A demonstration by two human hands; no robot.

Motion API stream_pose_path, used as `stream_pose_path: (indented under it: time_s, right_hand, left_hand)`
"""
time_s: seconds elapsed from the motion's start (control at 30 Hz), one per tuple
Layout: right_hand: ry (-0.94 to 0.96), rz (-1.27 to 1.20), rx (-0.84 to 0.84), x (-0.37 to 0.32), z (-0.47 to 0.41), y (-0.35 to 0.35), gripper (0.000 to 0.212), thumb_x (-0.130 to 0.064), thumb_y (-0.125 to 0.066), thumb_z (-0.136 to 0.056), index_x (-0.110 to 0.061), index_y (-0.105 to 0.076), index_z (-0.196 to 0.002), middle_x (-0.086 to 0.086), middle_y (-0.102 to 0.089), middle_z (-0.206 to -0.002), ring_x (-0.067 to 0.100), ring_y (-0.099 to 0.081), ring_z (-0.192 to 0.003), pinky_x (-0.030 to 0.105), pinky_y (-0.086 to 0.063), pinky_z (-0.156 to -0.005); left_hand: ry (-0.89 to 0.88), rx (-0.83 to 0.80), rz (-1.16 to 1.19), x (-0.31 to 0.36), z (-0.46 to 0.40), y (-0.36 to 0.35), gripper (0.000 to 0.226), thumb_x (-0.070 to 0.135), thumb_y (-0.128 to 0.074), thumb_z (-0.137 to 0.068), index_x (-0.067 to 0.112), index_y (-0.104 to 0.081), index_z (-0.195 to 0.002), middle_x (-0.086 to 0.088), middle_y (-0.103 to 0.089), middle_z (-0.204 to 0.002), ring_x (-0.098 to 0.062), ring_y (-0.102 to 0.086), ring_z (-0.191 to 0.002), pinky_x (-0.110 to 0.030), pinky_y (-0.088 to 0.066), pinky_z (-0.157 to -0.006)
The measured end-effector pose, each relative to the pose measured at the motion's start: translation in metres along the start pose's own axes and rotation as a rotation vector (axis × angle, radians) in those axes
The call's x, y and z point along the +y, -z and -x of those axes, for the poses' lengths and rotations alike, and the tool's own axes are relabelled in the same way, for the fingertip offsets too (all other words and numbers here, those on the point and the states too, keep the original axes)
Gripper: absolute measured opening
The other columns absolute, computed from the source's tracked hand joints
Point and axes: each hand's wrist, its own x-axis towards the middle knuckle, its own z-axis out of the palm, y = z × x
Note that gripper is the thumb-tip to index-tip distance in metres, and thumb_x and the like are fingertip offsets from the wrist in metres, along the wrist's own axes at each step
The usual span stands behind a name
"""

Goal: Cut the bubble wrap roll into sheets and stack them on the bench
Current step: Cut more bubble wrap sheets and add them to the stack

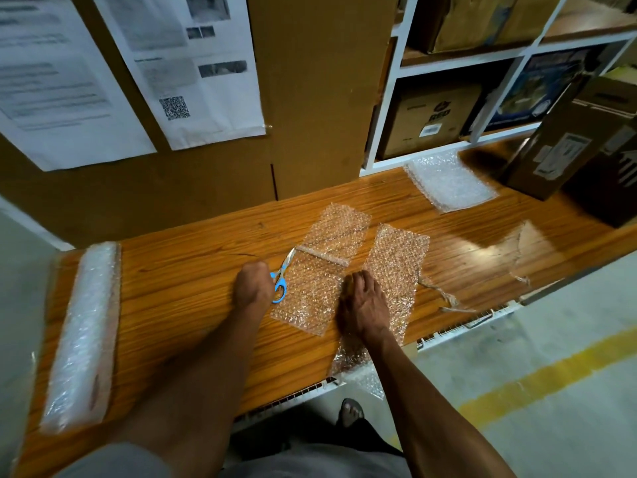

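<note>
Two strips of bubble wrap lie side by side on the wooden bench [179, 270]. My left hand [251, 288] grips blue-handled scissors [281, 279], whose blades point across the left strip [317, 270] along a cut line. My right hand [362, 308] presses down where the left strip meets the right strip [396, 263], fingers curled onto the wrap. The right strip hangs over the bench's front edge. A bubble wrap roll [82, 336] lies at the bench's left end. A stack of cut sheets [450, 182] sits at the back right.
A cardboard box [579, 146] stands at the right end of the bench. White shelves [496, 60] with boxes rise behind it. A cardboard panel with taped papers [193, 63] forms the back wall. Loose twine [448, 298] lies near the front edge.
</note>
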Motion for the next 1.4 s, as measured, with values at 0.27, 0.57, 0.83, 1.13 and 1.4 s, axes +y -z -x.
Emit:
stream_pose_path:
  time_s: [0.27, 0.57, 0.83, 1.13, 1.4]
  right_hand:
    - [-0.098, -0.046, 0.083, 0.008, 0.017, 0.004, 0.074, -0.045, -0.05, -0.105, -0.009, -0.018, -0.161, 0.018, -0.016, -0.169, 0.034, -0.022, -0.155, 0.047, -0.027, -0.126]
    - [-0.313, -0.033, 0.164, 0.04, 0.019, 0.014, 0.068, -0.013, -0.058, -0.101, -0.01, -0.023, -0.159, 0.02, -0.02, -0.168, 0.037, -0.026, -0.152, 0.048, -0.03, -0.124]
    - [-0.338, 0.021, 0.167, 0.088, 0.025, 0.025, 0.06, -0.012, -0.067, -0.095, -0.02, -0.042, -0.149, 0.019, -0.04, -0.148, 0.037, -0.039, -0.132, 0.043, -0.041, -0.107]
    - [-0.147, -0.027, 0.246, 0.117, 0.019, 0.025, 0.038, -0.03, -0.079, -0.087, -0.028, -0.068, -0.124, 0.01, -0.053, -0.144, 0.033, -0.048, -0.125, 0.046, -0.046, -0.1]
    - [0.009, -0.232, 0.353, 0.133, 0.006, 0.032, 0.025, -0.047, -0.058, -0.098, -0.024, -0.065, -0.103, 0.001, -0.066, -0.115, 0.028, -0.055, -0.108, 0.042, -0.044, -0.089]
  left_hand:
    - [-0.115, 0.08, 0.007, -0.003, 0.011, 0.005, 0.016, 0.027, -0.066, -0.097, 0.016, -0.075, -0.105, -0.012, -0.074, -0.108, -0.032, -0.07, -0.098, -0.038, -0.059, -0.076]
    - [-0.642, -0.06, 0.369, 0.067, 0.032, -0.018, 0.016, 0.016, -0.072, -0.092, 0.027, -0.076, -0.102, 0.004, -0.074, -0.098, -0.013, -0.067, -0.081, -0.036, -0.062, -0.071]
    - [-0.698, -0.192, 0.213, 0.127, 0.039, -0.048, 0.039, 0.027, -0.073, -0.093, 0.04, -0.064, -0.129, 0.002, -0.051, -0.145, -0.024, -0.062, -0.117, -0.042, -0.059, -0.092]
    - [-0.718, -0.171, 0.129, 0.153, 0.041, -0.059, 0.022, 0.028, -0.076, -0.091, 0.046, -0.066, -0.099, 0.01, -0.046, -0.144, -0.013, -0.061, -0.099, -0.031, -0.059, -0.064]
    - [-0.669, -0.173, 0.296, 0.164, 0.03, -0.054, 0.016, 0.023, -0.072, -0.093, 0.039, -0.072, -0.097, 0.011, -0.058, -0.127, -0.008, -0.058, -0.096, -0.031, -0.058, -0.072]
